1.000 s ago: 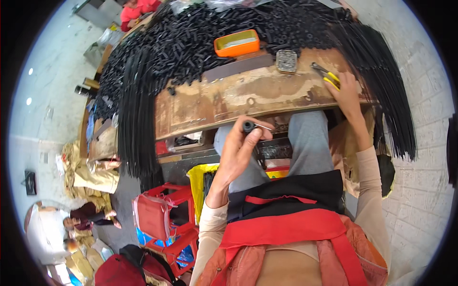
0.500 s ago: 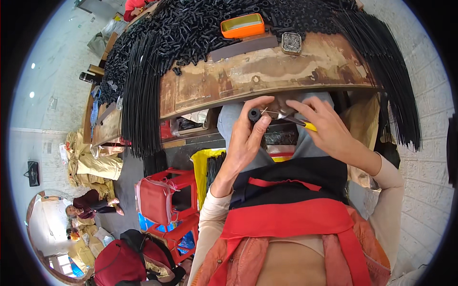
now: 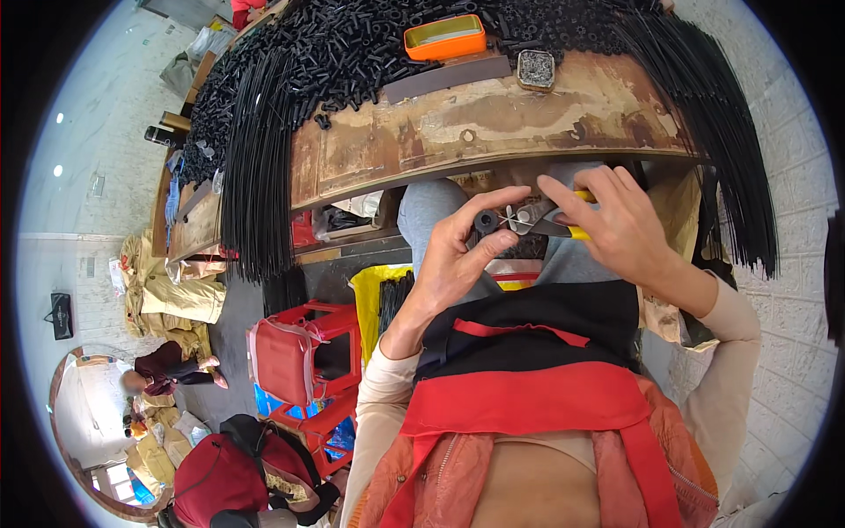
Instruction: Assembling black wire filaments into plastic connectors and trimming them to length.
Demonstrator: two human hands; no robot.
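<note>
"What's the left hand (image 3: 447, 262) doing?"
"Pinching a black tube (image 3: 485, 222) between its thumb and fingers."
"And the right hand (image 3: 618, 224)?"
"Curled round yellow-handled pliers (image 3: 551, 229), their tip just beside the tube."
"Further out?"
"The table (image 3: 519, 114), with an orange box (image 3: 447, 48) and lots of black bits (image 3: 352, 62) on it."

Your right hand (image 3: 612, 224) has carried the pliers (image 3: 531, 215) (the yellow-handled pair) off the table (image 3: 414, 150) to your left hand (image 3: 449, 255) — their metal head now right beside the black tubular piece (image 3: 485, 222), handles spread.
</note>
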